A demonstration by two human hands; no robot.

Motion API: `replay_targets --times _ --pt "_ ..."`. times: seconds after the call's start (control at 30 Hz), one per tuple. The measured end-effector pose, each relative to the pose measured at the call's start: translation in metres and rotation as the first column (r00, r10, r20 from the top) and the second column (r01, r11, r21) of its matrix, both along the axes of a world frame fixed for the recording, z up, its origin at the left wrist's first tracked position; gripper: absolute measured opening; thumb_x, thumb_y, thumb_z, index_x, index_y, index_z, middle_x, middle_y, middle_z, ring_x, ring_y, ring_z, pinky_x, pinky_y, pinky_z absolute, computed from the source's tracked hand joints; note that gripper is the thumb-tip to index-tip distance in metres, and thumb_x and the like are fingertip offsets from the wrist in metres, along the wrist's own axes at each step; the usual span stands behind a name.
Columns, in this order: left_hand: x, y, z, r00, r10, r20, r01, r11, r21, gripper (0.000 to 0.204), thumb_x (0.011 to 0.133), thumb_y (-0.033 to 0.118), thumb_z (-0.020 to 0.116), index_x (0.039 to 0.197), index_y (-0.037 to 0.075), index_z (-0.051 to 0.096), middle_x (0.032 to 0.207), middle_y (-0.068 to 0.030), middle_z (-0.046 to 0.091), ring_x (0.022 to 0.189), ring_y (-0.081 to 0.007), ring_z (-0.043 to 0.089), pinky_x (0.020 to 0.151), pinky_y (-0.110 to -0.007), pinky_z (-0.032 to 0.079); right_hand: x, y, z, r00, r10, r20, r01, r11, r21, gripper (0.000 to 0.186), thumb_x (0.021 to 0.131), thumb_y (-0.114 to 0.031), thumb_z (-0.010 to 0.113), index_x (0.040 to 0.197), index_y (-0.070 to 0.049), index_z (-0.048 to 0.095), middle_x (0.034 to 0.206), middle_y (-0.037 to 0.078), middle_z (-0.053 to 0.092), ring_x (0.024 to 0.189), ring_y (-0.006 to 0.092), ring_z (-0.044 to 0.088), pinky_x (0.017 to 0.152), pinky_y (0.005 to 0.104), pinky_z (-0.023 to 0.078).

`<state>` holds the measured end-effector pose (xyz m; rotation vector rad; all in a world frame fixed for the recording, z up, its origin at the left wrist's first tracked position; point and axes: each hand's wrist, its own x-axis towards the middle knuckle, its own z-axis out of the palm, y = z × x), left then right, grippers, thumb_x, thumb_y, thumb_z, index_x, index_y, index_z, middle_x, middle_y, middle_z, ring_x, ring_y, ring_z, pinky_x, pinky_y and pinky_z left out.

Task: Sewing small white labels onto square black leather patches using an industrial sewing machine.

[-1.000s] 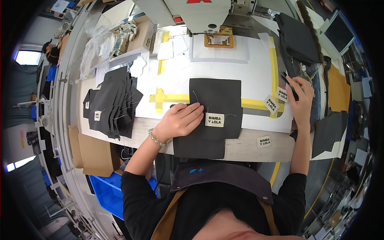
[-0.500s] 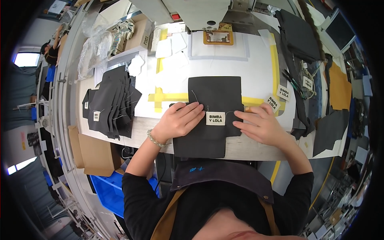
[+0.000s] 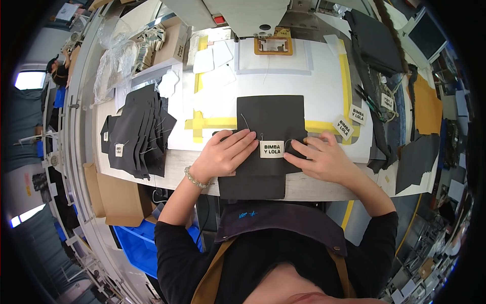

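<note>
A black cross-shaped fabric piece [image 3: 271, 114] lies in front of me at the table's near edge, its lower part reaching over the edge. On its middle sits a cream label [image 3: 272, 149] with dark lettering, loose pale threads at its corners. My left hand [image 3: 225, 154], with a beaded bracelet at the wrist, lies flat on the fabric, fingertips just left of the label. My right hand [image 3: 326, 159] rests on the fabric's right arm, fingers apart, its fingertips at the label's right edge beside a thread loop. Neither hand visibly grips anything.
A stack of black fabric pieces [image 3: 139, 131] with labels lies at left, near an open box of labels [image 3: 154, 43]. Ahead stands a sewing machine [image 3: 248, 17] with a brass-coloured frame [image 3: 273, 46]. Two loose labels [image 3: 343, 127] and dark snips [image 3: 367, 99] lie at right.
My right hand has slid left over the fabric, its fingertips going from the end of the thread to the label's right edge. My left hand stays in place beside the label.
</note>
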<state>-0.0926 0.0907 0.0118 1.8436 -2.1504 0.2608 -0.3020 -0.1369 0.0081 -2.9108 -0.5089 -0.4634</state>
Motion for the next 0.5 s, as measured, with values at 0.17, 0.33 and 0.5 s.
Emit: replay_targets --times 0.17,0.33,0.5 --pt "-0.001 0.003 -0.002 0.995 -0.041 0.087 0.046 0.997 -0.058 0.033 0.079 0.013 0.058 0.109 0.007 0.069 0.123 -0.0068 0.065 0.112 -0.0176 0.062 0.089 -0.031 0.044 -0.001 0.0 0.002 0.999 -0.015 -0.047 0.015 1.0 0.009 0.059 0.066 -0.024 0.077 0.123 -0.026 0.061 0.119 -0.003 0.056 0.095 0.0159 0.053 0.083 0.0365 0.038" --pt "-0.03 0.009 -0.003 0.965 -0.109 0.238 0.158 0.967 -0.2 0.024 0.082 0.016 0.06 0.104 0.011 0.069 0.122 -0.0038 0.064 0.111 -0.0148 0.061 0.086 -0.028 0.042 -0.003 0.004 0.002 0.997 -0.042 -0.063 0.044 0.999 0.018 0.056 0.067 -0.023 0.076 0.121 -0.026 0.063 0.121 -0.003 0.056 0.097 0.0167 0.052 0.086 0.038 0.037" --pt "-0.066 -0.002 0.003 0.989 -0.001 0.147 0.03 0.98 -0.197 0.023 0.082 0.013 0.061 0.103 0.012 0.071 0.118 -0.0022 0.065 0.107 -0.0139 0.062 0.084 -0.027 0.042 -0.004 0.003 0.001 0.993 -0.062 -0.098 0.07 0.995 0.077 0.048 0.07 -0.019 0.073 0.117 -0.025 0.066 0.123 -0.002 0.057 0.1 0.0167 0.054 0.088 0.0385 0.035"
